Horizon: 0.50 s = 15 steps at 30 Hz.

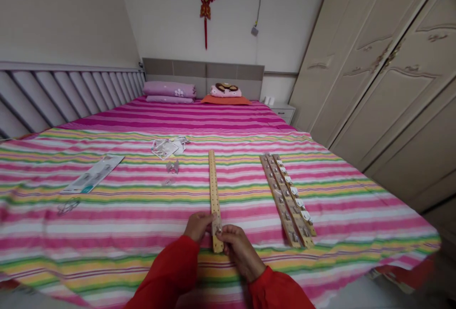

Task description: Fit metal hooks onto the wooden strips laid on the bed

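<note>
A long, pale wooden strip (pixel 214 185) with rows of small dark holes lies lengthwise on the striped bedspread in front of me. My left hand (pixel 197 226) is closed on the strip's left edge near its close end, thumb and fingers pinching. On the other side, my right hand (pixel 242 249) pinches a small shiny metal hook (pixel 219 228) against the strip's face; fingers partly hide it. To the right lie several similar strips (pixel 285 190) side by side. They carry rows of metal hooks, and the rightmost has round white pieces (pixel 299 202).
Left on the bedspread (pixel 135 233) are a flat clear package of hooks (pixel 93 174) and a thin wiry bundle (pixel 69 206). Further back lie small clear packets (pixel 170 147) and a clear piece (pixel 173 167). Pillows (pixel 169 89) sit at the headboard; a wardrobe (pixel 377 71) stands right.
</note>
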Motion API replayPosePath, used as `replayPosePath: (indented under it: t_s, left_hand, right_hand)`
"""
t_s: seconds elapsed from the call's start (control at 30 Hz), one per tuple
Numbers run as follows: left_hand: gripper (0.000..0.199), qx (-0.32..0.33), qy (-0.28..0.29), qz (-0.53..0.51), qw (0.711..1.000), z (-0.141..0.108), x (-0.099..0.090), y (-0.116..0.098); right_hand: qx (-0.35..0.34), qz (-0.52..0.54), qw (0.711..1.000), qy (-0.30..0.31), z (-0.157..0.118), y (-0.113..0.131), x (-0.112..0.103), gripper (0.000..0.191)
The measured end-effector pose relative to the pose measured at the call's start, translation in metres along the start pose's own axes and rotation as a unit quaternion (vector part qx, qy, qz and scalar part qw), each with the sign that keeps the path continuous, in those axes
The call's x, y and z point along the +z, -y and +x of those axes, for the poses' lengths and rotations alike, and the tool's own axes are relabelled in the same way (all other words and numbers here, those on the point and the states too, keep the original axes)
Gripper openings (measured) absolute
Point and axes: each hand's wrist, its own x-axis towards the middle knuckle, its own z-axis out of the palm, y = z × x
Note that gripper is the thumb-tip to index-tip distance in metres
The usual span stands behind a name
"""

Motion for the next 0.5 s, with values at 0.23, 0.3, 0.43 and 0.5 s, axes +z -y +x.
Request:
replayPosePath:
  t_s: [0.23,0.3,0.43,0.5]
  left_hand:
    - [0.050,-0.035,0.038,0.095,0.994,0.017,-0.022,-0.004]
    - [0.052,0.014,0.014,0.076,0.997,0.025,-0.039,-0.010]
    - [0.042,0.227,-0.159,0.052,0.959,0.050,-0.087,-0.026]
    - [0.041,0.261,-0.272,0.063,0.924,0.066,-0.113,-0.031]
  right_hand:
    - [-0.027,-0.032,0.999,-0.015,0.008,-0.009,0.001,0.031]
    - [-0.027,-0.048,0.998,-0.003,0.007,-0.012,-0.002,0.038]
    - [-0.018,-0.085,0.996,0.005,0.003,-0.015,-0.011,0.054]
    - [-0.025,-0.100,0.995,-0.003,0.002,-0.015,-0.015,0.061]
